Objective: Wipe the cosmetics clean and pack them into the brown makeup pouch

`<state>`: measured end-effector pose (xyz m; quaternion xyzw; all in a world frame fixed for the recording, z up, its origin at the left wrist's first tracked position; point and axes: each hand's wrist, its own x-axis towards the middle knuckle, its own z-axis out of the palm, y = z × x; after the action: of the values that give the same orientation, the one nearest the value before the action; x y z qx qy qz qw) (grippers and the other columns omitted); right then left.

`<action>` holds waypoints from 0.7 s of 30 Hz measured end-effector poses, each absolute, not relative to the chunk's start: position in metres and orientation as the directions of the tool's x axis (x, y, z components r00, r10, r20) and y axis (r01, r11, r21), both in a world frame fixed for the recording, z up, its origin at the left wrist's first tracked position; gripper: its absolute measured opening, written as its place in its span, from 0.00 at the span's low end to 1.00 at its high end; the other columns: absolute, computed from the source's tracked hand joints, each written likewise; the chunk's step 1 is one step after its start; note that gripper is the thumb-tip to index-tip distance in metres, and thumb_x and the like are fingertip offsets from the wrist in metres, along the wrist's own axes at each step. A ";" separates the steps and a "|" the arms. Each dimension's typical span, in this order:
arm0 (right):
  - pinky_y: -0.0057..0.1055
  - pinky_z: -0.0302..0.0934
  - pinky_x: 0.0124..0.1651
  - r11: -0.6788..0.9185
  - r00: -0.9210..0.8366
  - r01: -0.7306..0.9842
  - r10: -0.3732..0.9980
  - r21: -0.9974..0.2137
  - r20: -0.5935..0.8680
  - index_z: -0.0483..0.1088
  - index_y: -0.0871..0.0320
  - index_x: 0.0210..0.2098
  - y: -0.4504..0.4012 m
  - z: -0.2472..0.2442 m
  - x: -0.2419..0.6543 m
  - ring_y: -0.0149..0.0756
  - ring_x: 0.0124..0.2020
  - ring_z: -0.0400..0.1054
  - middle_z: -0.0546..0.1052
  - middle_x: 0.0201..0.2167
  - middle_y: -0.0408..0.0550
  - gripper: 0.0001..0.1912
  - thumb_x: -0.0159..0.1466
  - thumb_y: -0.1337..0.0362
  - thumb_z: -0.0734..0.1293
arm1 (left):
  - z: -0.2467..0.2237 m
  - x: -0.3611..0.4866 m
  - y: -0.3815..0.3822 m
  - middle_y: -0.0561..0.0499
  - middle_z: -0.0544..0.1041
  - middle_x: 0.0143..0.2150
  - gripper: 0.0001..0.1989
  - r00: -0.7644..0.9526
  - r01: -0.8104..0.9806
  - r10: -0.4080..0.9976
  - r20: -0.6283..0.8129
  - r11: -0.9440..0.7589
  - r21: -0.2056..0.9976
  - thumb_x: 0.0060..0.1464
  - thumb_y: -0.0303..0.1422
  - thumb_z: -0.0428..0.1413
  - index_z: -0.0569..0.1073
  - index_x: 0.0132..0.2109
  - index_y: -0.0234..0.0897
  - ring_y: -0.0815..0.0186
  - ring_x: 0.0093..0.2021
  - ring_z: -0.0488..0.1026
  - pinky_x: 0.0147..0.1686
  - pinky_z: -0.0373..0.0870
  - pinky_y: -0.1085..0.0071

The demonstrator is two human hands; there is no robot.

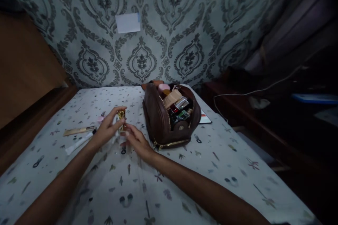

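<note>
A small cosmetic bottle with a shiny gold top [121, 114] is held upright above the cloth. My left hand [107, 130] grips its upper part between thumb and fingers. At the bottle's lower end are the closed fingers of my right hand [138, 144]; they partly hide it. Just right of my hands stands a brown leather bag [158, 116], unzipped and packed with cosmetics, among them a beige box [173, 98] and a pink round lid [164, 88]. Left of my hands lie a beige tube with a dark end [77, 130] and a white tube with a black cap [79, 143].
A patterned white cloth [169, 186] covers the table. Near my left hand lies a small pink item [100, 118]. A flat white-and-red item [204, 116] sits behind the bag. Wooden furniture [26, 59] stands left; a white cable [243, 94] runs on the right.
</note>
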<state>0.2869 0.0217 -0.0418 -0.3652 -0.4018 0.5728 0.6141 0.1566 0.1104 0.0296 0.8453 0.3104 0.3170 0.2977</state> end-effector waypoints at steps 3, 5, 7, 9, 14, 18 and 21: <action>0.28 0.70 0.35 0.043 0.037 -0.558 0.999 -0.829 0.027 0.72 0.56 0.46 0.020 -0.042 0.285 0.35 0.41 0.69 0.73 0.44 0.49 0.29 0.53 0.44 0.74 | 0.019 0.166 0.088 0.47 0.75 0.53 0.18 0.563 0.335 0.731 0.386 -0.628 0.703 0.61 0.39 0.50 0.67 0.56 0.39 0.59 0.55 0.71 0.55 0.66 0.64; 0.25 0.66 0.30 0.010 0.071 -0.603 0.997 -0.798 -0.041 0.73 0.58 0.41 0.017 -0.045 0.285 0.30 0.33 0.66 0.72 0.36 0.44 0.29 0.49 0.45 0.77 | 0.015 0.169 0.083 0.50 0.75 0.46 0.14 0.507 0.357 0.755 0.416 -0.623 0.696 0.60 0.39 0.52 0.68 0.51 0.39 0.61 0.48 0.72 0.49 0.68 0.67; 0.23 0.62 0.27 -0.002 0.109 -0.594 0.991 -0.805 -0.083 0.75 0.59 0.38 0.013 -0.047 0.286 0.27 0.28 0.63 0.72 0.31 0.41 0.26 0.47 0.48 0.78 | 0.013 0.169 0.081 0.53 0.74 0.38 0.10 0.456 0.368 0.766 0.453 -0.625 0.688 0.59 0.40 0.53 0.69 0.43 0.39 0.63 0.40 0.72 0.42 0.67 0.69; 0.23 0.58 0.26 0.013 0.149 -0.554 0.985 -0.832 -0.084 0.75 0.59 0.36 0.009 -0.048 0.287 0.25 0.25 0.61 0.71 0.27 0.39 0.22 0.49 0.50 0.78 | 0.013 0.168 0.082 0.55 0.71 0.31 0.09 0.428 0.377 0.767 0.479 -0.633 0.676 0.59 0.40 0.53 0.68 0.36 0.39 0.66 0.34 0.69 0.37 0.64 0.71; 0.24 0.53 0.24 0.034 0.191 -0.465 0.980 -0.885 -0.062 0.76 0.59 0.34 0.002 -0.041 0.291 0.25 0.21 0.59 0.69 0.21 0.37 0.19 0.52 0.51 0.75 | 0.016 0.158 0.087 0.58 0.60 0.21 0.16 0.393 0.347 0.810 0.436 -0.569 0.745 0.58 0.39 0.53 0.63 0.24 0.38 0.70 0.26 0.60 0.29 0.56 0.72; 0.25 0.53 0.23 0.067 0.200 -0.435 0.979 -0.898 -0.024 0.75 0.59 0.35 0.001 -0.037 0.293 0.25 0.20 0.60 0.69 0.20 0.37 0.20 0.52 0.50 0.75 | 0.013 0.150 0.093 0.59 0.59 0.17 0.21 0.417 0.176 0.900 0.128 -0.218 0.960 0.52 0.42 0.59 0.64 0.19 0.36 0.73 0.21 0.55 0.24 0.51 0.74; 0.24 0.54 0.23 0.066 0.160 -0.415 0.987 -0.907 -0.002 0.75 0.59 0.36 0.003 -0.039 0.294 0.26 0.20 0.63 0.71 0.21 0.38 0.22 0.51 0.49 0.75 | 0.008 0.149 0.093 0.59 0.61 0.15 0.21 0.442 0.086 0.897 -0.007 -0.034 0.996 0.49 0.46 0.61 0.67 0.20 0.36 0.74 0.18 0.55 0.20 0.50 0.75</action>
<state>0.2943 0.0029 -0.0388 -0.4105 -0.3484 0.5465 0.6414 0.1493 0.0932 0.0085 0.6262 0.3927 0.3536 0.5733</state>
